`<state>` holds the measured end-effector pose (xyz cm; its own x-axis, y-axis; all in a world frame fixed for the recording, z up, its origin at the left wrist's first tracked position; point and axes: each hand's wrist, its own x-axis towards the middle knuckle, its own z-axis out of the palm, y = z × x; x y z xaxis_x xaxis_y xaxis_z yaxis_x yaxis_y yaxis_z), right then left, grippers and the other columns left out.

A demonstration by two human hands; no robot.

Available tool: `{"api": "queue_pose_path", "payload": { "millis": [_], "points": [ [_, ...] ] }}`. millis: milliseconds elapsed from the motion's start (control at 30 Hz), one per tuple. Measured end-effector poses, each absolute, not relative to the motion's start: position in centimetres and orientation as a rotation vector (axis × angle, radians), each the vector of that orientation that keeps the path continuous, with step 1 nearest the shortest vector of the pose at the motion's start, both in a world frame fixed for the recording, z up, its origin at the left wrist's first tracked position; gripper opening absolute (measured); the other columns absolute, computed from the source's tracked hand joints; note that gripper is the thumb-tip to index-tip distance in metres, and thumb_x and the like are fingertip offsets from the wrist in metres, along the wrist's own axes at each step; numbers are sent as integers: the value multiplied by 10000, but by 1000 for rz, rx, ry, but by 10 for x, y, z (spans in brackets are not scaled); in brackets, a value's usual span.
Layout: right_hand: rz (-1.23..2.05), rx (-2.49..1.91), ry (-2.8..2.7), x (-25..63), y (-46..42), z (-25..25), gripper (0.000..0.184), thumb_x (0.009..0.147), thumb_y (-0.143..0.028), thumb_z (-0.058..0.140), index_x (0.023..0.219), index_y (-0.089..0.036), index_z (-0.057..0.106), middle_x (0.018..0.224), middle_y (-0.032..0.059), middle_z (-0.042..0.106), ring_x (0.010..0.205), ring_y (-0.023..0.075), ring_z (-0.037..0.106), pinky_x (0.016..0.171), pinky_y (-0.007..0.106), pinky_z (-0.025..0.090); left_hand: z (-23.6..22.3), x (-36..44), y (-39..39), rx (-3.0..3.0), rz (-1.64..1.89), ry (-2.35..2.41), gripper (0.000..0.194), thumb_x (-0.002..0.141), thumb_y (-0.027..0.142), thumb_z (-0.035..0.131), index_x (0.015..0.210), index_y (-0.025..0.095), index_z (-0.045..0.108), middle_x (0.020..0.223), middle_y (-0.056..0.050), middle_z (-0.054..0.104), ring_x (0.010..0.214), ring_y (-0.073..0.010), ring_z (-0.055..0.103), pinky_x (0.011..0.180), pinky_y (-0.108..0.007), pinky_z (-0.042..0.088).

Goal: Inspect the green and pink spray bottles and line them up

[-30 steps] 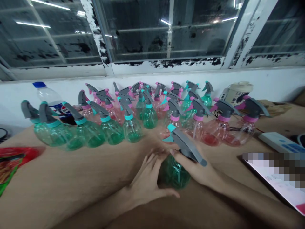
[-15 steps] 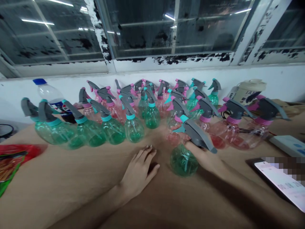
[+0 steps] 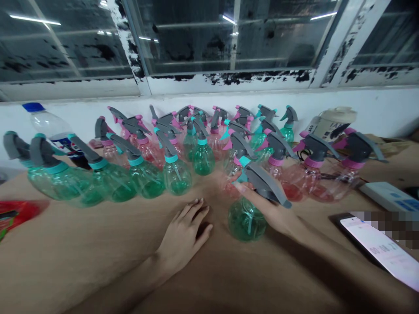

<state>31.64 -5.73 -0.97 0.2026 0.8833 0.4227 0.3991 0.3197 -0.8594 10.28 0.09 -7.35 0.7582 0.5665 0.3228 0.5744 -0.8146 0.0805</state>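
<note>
Cola bottle (image 3: 50, 126), blue-capped, left, near white wall (image 3: 386, 111) | red packet (image 3: 24, 213), left edge of worktop (image 3: 98, 244) | lit phone (image 3: 376, 250), face up, right | pale device (image 3: 382, 195) behind phone | lettered tub (image 3: 337, 120) near wall | window (image 3: 190, 39) above, frame blotched black

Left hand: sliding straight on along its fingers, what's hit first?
Likely the left hand meets the single green bottle ahead, on its right side. Its line runs close to the gap before the pink-collared bottle, and depth is unclear, so that's a best guess.
</note>
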Motion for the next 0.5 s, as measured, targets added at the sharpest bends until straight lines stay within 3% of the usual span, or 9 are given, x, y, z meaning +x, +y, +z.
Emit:
{"api": "queue_pose_path", "payload": {
  "millis": [300,500],
  "points": [
    [447,-1329,-1383,317,-62,-10,182,790,-412,591,813,-231,592,697,-29,592,624,126,573,622,283,469,-74,104,1,-2891,-543,-955,336,908,313,442,1187,167,559,1271,-94,551,1184,-266,475,944,-453,405],
    [561,-1191,-1419,317,-60,-11,201,806,-331,567,983,-240,589,900,4,648,821,159,619,835,335,460,-72,104,1,-2887,-529,-946,329,905,297,445,1192,181,556,1271,-86,551,1181,-264,473,947,-452,392]
  ]
}}
